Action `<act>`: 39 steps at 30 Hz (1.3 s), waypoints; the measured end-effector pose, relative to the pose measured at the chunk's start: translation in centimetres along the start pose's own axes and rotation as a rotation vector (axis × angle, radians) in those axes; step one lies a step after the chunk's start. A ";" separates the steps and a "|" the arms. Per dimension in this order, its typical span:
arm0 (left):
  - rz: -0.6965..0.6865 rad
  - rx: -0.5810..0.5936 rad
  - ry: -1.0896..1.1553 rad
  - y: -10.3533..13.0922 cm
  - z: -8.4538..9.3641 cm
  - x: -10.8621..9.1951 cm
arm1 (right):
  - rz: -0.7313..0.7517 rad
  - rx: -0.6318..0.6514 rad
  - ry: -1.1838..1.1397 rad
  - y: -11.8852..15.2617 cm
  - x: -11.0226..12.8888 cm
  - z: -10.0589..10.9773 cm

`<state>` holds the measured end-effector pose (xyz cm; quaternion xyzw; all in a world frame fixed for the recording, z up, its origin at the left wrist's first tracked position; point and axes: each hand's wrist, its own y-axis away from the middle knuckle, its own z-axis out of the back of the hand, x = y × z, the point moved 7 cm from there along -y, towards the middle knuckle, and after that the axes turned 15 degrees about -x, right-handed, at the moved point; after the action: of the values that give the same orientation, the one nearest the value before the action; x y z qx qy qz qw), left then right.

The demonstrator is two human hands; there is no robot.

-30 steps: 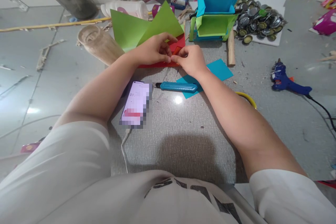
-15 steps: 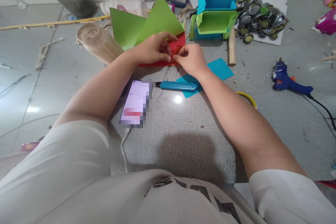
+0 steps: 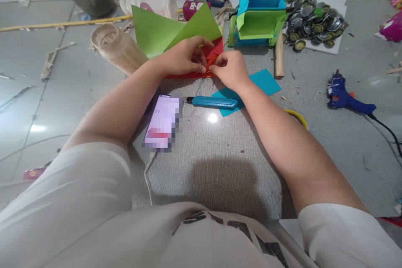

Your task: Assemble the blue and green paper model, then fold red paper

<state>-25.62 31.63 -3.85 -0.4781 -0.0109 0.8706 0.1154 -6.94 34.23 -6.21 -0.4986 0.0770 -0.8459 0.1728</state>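
Between my two hands is a small orange-red paper piece point(image 3: 212, 61), pinched by the fingertips of my left hand point(image 3: 192, 56) and my right hand point(image 3: 230, 67). Both hands are closed, and their fingers hide part of the piece. Red paper point(image 3: 217, 47) lies beneath and behind the fingers. Large green sheets point(image 3: 157, 29) rise just beyond my left hand. Under my right forearm is a flat blue paper piece point(image 3: 264, 83), partly covered by a blue utility knife point(image 3: 215, 102).
A phone point(image 3: 161, 121) on a cable lies near my left forearm. Around the hands stand a wooden cup point(image 3: 121, 50) and a blue-green folded paper model point(image 3: 262, 12). Farther right are a wooden stick point(image 3: 279, 56), bottle caps point(image 3: 314, 23) and a blue glue gun point(image 3: 345, 94).
The view has shifted slightly. The green sheet's peak has sunk a little, showing more of a purple object behind it. Both hands keep their pinch on the orange-red paper.
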 end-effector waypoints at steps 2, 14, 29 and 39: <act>-0.003 0.000 0.003 0.0 0.0 0.0 | 0.001 0.005 -0.013 0.0 -0.2 -0.1; 0.023 -0.008 -0.040 0.1 0.1 -0.2 | -0.010 0.004 -0.027 0.1 0.2 0.1; 0.016 -0.028 -0.070 0.3 0.1 -0.8 | -0.017 -0.003 -0.023 -0.1 -0.4 -0.1; 0.046 -0.027 -0.056 0.4 -0.1 -1.0 | -0.020 -0.024 -0.031 -0.2 -0.6 0.1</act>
<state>-25.09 30.99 -3.11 -0.4551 -0.0149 0.8859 0.0887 -6.64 34.61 -6.59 -0.5143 0.0795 -0.8389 0.1598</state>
